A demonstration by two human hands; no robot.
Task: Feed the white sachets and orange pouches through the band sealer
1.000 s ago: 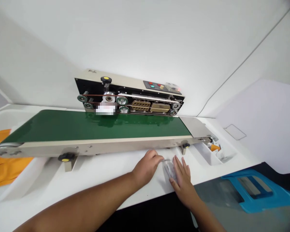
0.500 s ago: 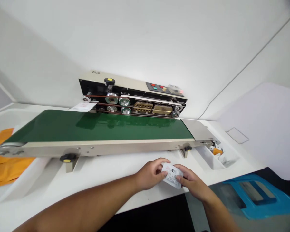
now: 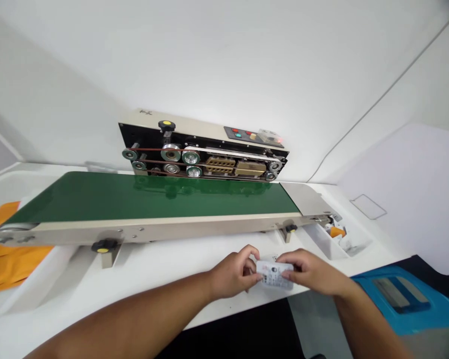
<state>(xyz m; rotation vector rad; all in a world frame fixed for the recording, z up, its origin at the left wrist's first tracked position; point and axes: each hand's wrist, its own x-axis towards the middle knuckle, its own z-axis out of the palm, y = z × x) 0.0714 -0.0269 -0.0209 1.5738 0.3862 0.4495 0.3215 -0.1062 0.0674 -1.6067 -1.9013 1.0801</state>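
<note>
In front of the conveyor, over the white tabletop, I hold a small white printed packet (image 3: 276, 282) with a dark round mark near its upper edge. My left hand (image 3: 236, 271) pinches its left edge between thumb and fingers. At the right side, my right hand (image 3: 310, 271) grips the same packet, thumb on the printed face and fingers behind. Beyond my hands runs the green conveyor belt (image 3: 179, 202) of a band sealing machine (image 3: 205, 149), with its rollers, brass blocks and brown bands exposed.
To the right, a white bin (image 3: 333, 249) holds small white and orange pieces. Orange packets (image 3: 17, 267) lie in a white container at the left. A blue plastic stool (image 3: 434, 304) stands below the table's right side. Black knobs (image 3: 105, 246) jut from the conveyor's front.
My hands and the packet have shifted slightly right, and the packet is turned more level. The white piece at the sealer's left rollers is no longer there.
</note>
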